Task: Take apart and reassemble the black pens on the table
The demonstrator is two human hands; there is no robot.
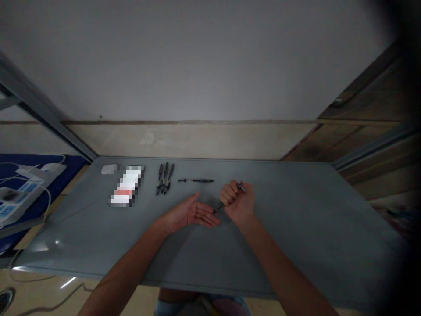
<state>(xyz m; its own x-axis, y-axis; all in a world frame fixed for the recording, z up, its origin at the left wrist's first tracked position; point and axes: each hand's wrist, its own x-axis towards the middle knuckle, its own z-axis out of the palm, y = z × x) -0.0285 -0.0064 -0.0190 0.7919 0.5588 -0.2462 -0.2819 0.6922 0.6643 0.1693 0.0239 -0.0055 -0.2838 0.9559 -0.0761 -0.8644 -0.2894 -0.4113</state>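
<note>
My right hand (pixel 239 202) is wrapped in a fist round a dark pen (pixel 220 208), one end sticking out past the thumb, the other pointing down and left. My left hand (pixel 195 212) is open, its fingers stretched out and close together, with the pen's lower end at the fingertips. Whether that end touches them I cannot tell. Just beyond both hands, another dark pen (pixel 197 180) lies crosswise on the grey table (pixel 296 228). To its left, three similar pens (pixel 165 179) lie side by side, their near ends close together.
A phone (pixel 127 186) with a blurred-out screen and a small white object (pixel 109 169) lie at the table's left. Beyond the left edge, a white power strip (pixel 24 193) with cables rests on a blue surface. A wall (pixel 197 139) runs behind the table.
</note>
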